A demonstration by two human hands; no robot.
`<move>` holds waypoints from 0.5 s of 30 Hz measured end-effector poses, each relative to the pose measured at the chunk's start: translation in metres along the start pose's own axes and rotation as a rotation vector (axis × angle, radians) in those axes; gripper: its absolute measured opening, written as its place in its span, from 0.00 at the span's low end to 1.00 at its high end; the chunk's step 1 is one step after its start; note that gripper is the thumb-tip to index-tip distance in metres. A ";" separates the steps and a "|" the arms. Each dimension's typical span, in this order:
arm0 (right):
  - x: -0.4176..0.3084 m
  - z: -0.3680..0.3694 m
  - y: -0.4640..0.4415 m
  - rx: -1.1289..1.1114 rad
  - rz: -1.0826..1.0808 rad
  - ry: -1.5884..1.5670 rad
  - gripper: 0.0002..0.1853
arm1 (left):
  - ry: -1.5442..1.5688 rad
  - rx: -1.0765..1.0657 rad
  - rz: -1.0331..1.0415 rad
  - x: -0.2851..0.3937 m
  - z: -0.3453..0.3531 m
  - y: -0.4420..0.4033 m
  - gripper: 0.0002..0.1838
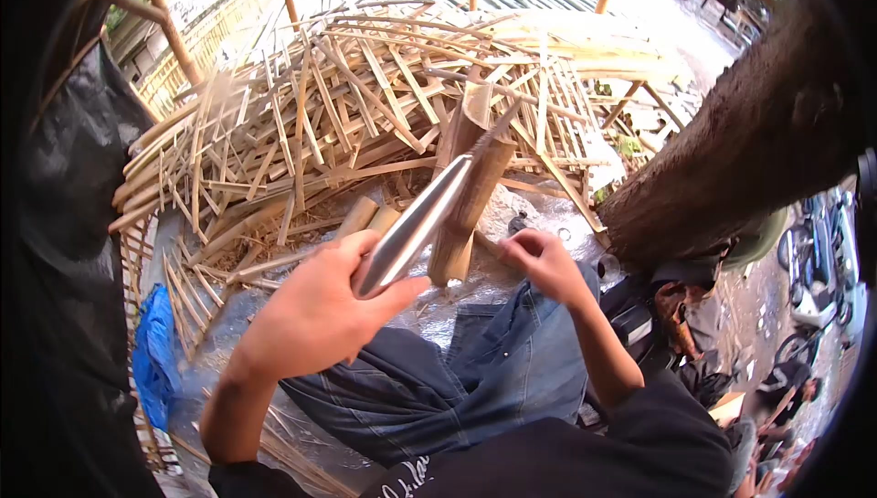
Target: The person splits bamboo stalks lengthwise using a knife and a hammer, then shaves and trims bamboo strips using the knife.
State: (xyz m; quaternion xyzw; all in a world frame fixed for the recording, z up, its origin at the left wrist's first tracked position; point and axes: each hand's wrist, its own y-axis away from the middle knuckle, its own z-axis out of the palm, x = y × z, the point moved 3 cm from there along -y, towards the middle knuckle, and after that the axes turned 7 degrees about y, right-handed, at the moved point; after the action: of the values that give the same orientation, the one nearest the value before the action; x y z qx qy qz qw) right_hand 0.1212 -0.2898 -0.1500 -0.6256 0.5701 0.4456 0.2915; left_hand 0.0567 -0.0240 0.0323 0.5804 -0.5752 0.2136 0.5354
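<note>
My left hand [320, 311] is wrapped round the grip end of a shiny metal tool [416, 224], whose long narrow blade points up and away. Behind and beside the blade stand split bamboo pieces [484, 178], leaning and partly covered by the tool. To their right, my right hand [544, 265] is pinched at the fingertips on the end of a thin brown strip [489, 244] beside the bamboo's lower part. Two short cut bamboo ends [359, 216] lie just beyond my left hand.
A large heap of bamboo strips [365, 96] lies ahead. At the right a thick slanting trunk [722, 132] rises. A blue plastic sheet [156, 356] is at the left. My jeans-clad legs [438, 388] are below, with parked motorbikes [813, 306] far right.
</note>
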 end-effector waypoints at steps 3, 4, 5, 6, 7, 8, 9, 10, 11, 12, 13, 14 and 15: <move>-0.108 0.052 0.054 -0.336 -0.309 -0.595 0.21 | -0.506 0.342 0.352 -0.008 0.003 -0.010 0.14; -0.124 0.071 0.048 -0.306 -0.372 -0.659 0.23 | -0.500 0.448 0.415 -0.009 0.010 -0.012 0.15; -0.141 0.085 0.037 -0.278 -0.444 -0.715 0.25 | -0.527 0.423 0.429 -0.009 0.014 -0.012 0.15; -0.153 0.096 0.018 -0.301 -0.430 -0.840 0.22 | -0.577 0.456 0.367 -0.009 0.015 -0.010 0.15; -0.159 0.107 0.001 -0.334 -0.415 -0.965 0.21 | -0.624 0.495 0.298 -0.012 0.015 -0.007 0.15; -0.159 0.121 -0.009 -0.325 -0.422 -0.982 0.21 | -0.650 0.478 0.351 -0.019 0.011 -0.005 0.14; -0.163 0.135 -0.015 -0.515 -0.436 -1.201 0.17 | -0.666 0.479 0.349 -0.032 0.007 -0.003 0.14; -0.165 0.146 -0.018 -0.717 -0.445 -1.412 0.17 | -0.640 0.517 0.334 -0.046 0.003 0.000 0.13; -0.166 0.149 -0.017 -0.732 -0.452 -1.416 0.17 | -0.447 0.465 0.171 -0.047 0.002 0.003 0.12; -0.167 0.153 -0.016 -0.725 -0.438 -1.419 0.17 | -0.264 0.441 0.003 -0.048 0.003 0.007 0.11; -0.167 0.158 -0.013 -0.717 -0.418 -1.428 0.20 | -0.271 0.459 -0.009 -0.050 -0.002 0.008 0.11; -0.169 0.154 -0.010 -0.649 -0.381 -1.430 0.20 | -0.146 0.336 -0.011 -0.058 -0.003 0.005 0.11; -0.169 0.148 -0.007 -0.601 -0.370 -1.504 0.20 | -0.020 0.213 -0.007 -0.059 -0.002 0.004 0.10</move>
State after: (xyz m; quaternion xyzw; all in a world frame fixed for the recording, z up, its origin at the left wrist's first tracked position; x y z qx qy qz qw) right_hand 0.1026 -0.0831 -0.0646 -0.2959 -0.0322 0.8231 0.4837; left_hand 0.0397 0.0048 -0.0161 0.6382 -0.5526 0.2655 0.4657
